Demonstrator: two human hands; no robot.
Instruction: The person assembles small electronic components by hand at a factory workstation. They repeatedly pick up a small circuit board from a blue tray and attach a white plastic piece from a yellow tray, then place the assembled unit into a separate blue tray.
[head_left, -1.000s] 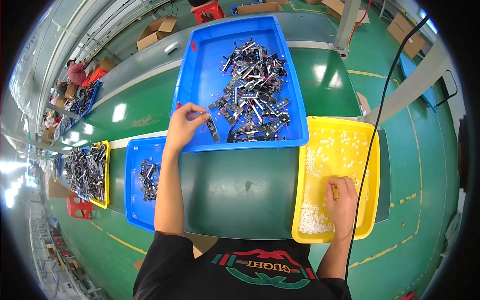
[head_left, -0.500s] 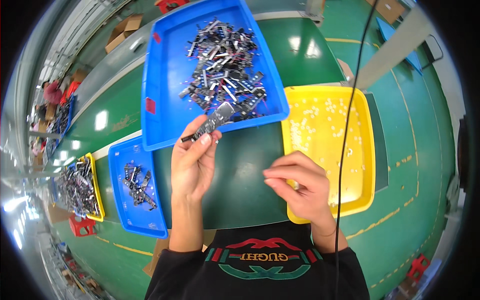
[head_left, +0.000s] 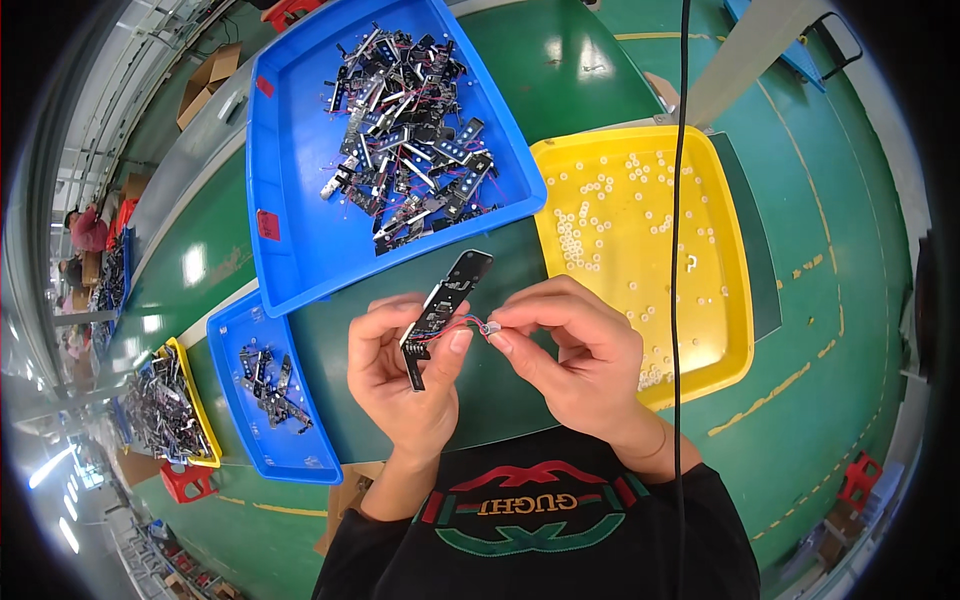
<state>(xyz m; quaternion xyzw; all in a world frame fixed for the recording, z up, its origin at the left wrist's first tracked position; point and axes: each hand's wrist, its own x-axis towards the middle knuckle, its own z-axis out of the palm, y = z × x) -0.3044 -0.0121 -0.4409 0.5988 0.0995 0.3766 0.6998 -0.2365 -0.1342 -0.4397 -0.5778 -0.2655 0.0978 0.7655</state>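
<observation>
My left hand (head_left: pixel 408 400) grips a long, narrow black circuit board (head_left: pixel 450 300), tilted with its far end up to the right. Thin red and dark wires (head_left: pixel 462 320) run from the board toward my right hand (head_left: pixel 578 360). Thumb and forefinger of that hand pinch a small pale, silvery part (head_left: pixel 491 328) where the wires end; its exact kind is too small to tell. Both hands are close together above the dark green table mat (head_left: pixel 350 300). Just beyond them, a large blue tray (head_left: pixel 300 180) holds a heap of similar wired boards.
Right of my hands, a yellow tray (head_left: pixel 690 370) holds many small white rings (head_left: pixel 575 245). A smaller blue tray (head_left: pixel 310 440) with several boards stands at left, beside a full yellow-rimmed bin (head_left: pixel 200 400). A black cable (head_left: pixel 681 200) hangs down in front of the yellow tray.
My right hand has moved left to meet my left hand and now pinches the part at the wire ends. The board has turned more upright, and the view has shifted slightly.
</observation>
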